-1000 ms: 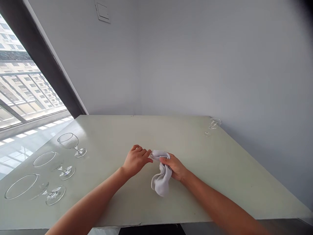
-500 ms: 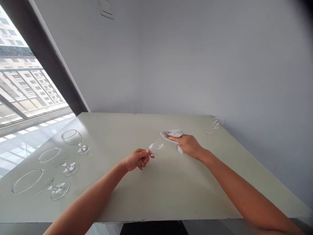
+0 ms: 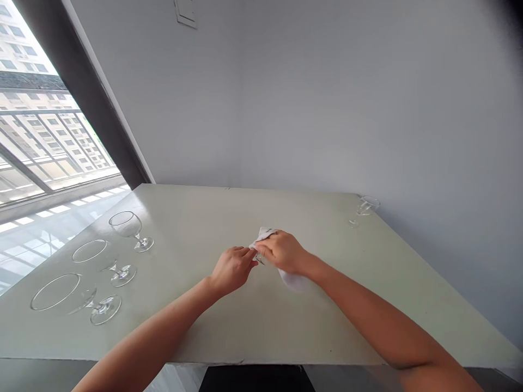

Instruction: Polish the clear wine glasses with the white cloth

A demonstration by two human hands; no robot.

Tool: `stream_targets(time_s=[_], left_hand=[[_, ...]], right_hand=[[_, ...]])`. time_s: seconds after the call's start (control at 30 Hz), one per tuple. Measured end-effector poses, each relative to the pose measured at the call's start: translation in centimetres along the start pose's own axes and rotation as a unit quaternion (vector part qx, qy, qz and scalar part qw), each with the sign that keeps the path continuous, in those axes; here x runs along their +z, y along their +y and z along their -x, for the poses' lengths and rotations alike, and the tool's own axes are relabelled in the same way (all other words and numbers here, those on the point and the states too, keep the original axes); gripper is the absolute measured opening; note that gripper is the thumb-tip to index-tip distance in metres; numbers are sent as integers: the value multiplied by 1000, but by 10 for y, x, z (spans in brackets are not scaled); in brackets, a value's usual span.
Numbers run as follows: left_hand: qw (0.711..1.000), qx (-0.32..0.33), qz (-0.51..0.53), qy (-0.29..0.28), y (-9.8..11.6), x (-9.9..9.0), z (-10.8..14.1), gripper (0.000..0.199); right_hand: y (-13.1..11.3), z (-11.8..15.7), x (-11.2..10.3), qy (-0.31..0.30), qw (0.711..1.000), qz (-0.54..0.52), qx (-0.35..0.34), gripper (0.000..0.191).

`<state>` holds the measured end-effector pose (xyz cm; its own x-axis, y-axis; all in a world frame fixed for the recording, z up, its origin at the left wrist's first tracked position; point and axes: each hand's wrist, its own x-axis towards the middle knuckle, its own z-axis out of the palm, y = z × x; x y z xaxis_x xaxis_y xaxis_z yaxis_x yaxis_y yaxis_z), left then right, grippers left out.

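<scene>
Over the middle of the table, my left hand (image 3: 233,268) is closed around a small clear glass (image 3: 260,258), which is mostly hidden by the hands and a cloth. My right hand (image 3: 286,251) grips the white cloth (image 3: 265,234) and presses it against the glass, right beside the left fingers. One end of the cloth hangs below the right hand, a little blurred.
Three clear stemmed glasses stand in a row on the left: a far one (image 3: 126,224), a middle one (image 3: 96,256) and a near one (image 3: 61,296). Another small glass (image 3: 368,206) is at the table's (image 3: 327,326) back right corner, by the wall.
My right hand has moved left and brought the cloth onto the glass. My left hand has turned, its back now upward. The view has shifted slightly.
</scene>
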<state>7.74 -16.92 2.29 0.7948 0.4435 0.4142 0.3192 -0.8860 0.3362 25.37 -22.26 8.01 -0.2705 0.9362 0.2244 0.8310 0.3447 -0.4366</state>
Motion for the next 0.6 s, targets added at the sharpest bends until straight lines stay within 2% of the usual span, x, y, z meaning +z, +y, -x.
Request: stream_targets(time_s=[0.03,0.07,0.13,0.2,0.27,0.33,0.37,0.43,0.5,0.6], left_hand=[[999,20,-30,12,0,0,0,22],[998,32,-50,24,-1,1,1,23],[996,35,-61,46,-3,3,0,25],[996,12,-48,74,-5,5,-1,23],[993,-39,-29,104,-8,4,-4,22],[987,-107,-18,122,-10,2,-7,23],[982,-139,-14,123,-10,1,-9,23],[978,-171,-12,118,-8,1,-11,23],[980,-162,-15,116,-4,2,-12,29],[983,-127,-20,128,2,6,-10,38]], right_hand=[[6,-4,-6,-32,994,-94,50,40],[13,-6,-11,-60,974,-197,90,42],[28,-9,-12,-78,901,-403,140,42],[38,-9,-2,-45,809,-559,177,40],[39,-9,17,8,726,-652,219,43],[26,-11,39,61,674,-697,237,51],[16,-13,48,86,662,-709,228,54],[-8,-19,64,133,666,-712,181,53],[-29,-27,75,172,689,-691,134,45],[-39,-38,84,209,703,-668,129,38]])
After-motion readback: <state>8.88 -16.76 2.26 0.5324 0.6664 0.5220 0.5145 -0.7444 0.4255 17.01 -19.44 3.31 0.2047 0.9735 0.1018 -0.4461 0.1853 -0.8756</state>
